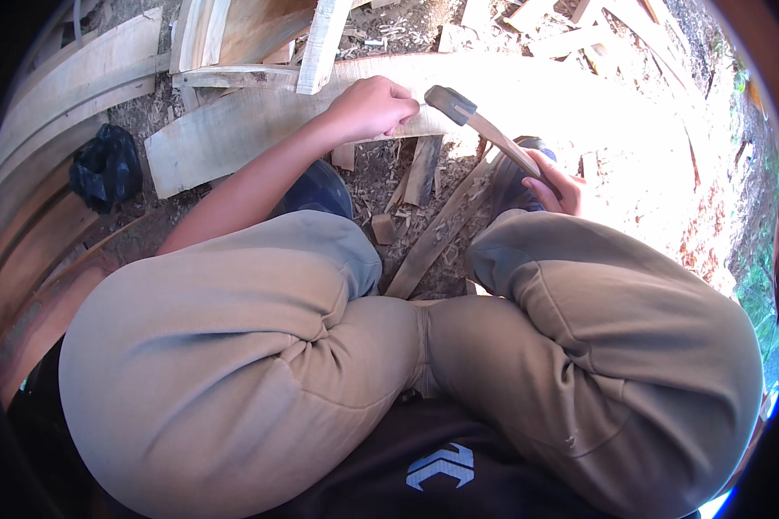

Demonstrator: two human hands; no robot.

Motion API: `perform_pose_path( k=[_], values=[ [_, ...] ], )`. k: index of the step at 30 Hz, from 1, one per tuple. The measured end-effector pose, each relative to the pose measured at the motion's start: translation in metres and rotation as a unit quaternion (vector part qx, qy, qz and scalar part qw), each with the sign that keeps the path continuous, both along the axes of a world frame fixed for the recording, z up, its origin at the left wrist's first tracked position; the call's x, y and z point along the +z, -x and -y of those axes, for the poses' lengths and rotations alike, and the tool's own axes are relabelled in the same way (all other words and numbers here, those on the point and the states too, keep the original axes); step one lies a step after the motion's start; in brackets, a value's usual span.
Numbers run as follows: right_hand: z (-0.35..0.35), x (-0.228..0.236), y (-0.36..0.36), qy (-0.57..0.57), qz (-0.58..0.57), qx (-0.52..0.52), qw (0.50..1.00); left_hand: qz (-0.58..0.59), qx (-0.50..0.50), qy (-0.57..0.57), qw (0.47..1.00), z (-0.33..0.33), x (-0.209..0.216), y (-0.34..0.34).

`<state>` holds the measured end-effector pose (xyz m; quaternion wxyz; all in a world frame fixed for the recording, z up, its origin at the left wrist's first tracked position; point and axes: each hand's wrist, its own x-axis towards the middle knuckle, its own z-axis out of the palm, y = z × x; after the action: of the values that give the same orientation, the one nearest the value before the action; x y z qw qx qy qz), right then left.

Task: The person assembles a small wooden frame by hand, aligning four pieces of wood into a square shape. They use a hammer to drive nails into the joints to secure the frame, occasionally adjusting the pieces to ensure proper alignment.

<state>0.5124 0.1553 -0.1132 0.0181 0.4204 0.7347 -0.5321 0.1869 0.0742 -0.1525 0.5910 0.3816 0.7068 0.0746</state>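
My left hand (372, 108) rests on a long pale board (225, 138) lying crosswise in front of my feet. Its fingers are pinched together; whatever is between them is too small or hidden to make out. My right hand (560, 183) grips the wooden handle of a hammer (451, 105) near its lower end. The hammer's dark metal head is over the board, just right of my left fingertips and apart from them. Glare washes out the board's right part.
A narrow wood piece (324, 48) leans onto the board beyond my left hand. Wood scraps and shavings litter the ground. A black plastic bag (106, 169) lies at the left by stacked planks (30, 216). Between my shoes are offcuts and a small block (383, 229).
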Motion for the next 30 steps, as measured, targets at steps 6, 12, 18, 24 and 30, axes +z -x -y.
perform_pose_path(
  k=[6,12,18,24,30],
  values=[
    [0.015,-0.017,-0.008,-0.023,-0.085,-0.060,0.994,0.031,0.009,-0.032,0.999,-0.002,-0.010,0.000],
    [0.009,-0.007,-0.001,-0.047,-0.029,-0.020,0.998,0.031,0.014,-0.039,0.999,-0.001,-0.006,-0.003],
    [0.011,0.001,0.002,-0.060,0.001,-0.013,0.998,0.025,0.013,-0.044,0.999,-0.001,0.000,-0.001],
    [0.018,-0.018,-0.015,-0.159,-0.046,-0.011,0.986,0.040,0.000,-0.056,0.998,0.001,-0.006,0.003],
    [0.012,-0.017,-0.010,-0.182,-0.043,0.036,0.982,0.034,0.031,-0.092,0.995,0.003,-0.013,-0.001]
  ],
)
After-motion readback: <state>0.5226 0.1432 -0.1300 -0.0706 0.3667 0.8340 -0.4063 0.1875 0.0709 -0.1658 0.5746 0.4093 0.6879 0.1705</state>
